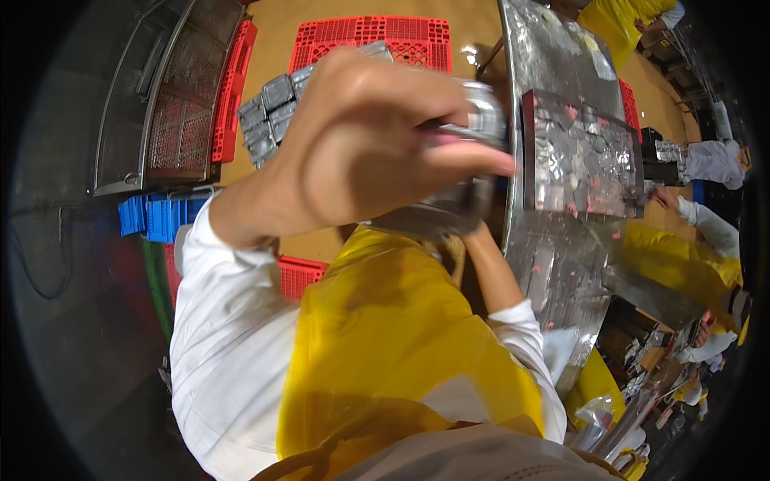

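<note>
My left hand (361, 148) is raised high in front of me, its fingers curled and the thumb stretched toward the right. It grips a shiny grey metal tin (449, 210), box-like and smeared by motion. Silvery metal (486, 112) shows just past the fingers; I cannot tell whether it belongs to the same tin. Beneath the tin my right hand (476, 232) reaches up from below. Its fingers are hidden behind the metal, so their hold does not show.
Several grey metal tins (278, 92) are stacked near a red plastic pallet (409, 30). On the right runs a metal table (553, 248) bearing a tray (584, 207) of shiny and pink pieces. Blue crates (164, 216) stand left. Co-workers in yellow aprons (674, 252) are beyond the table.
</note>
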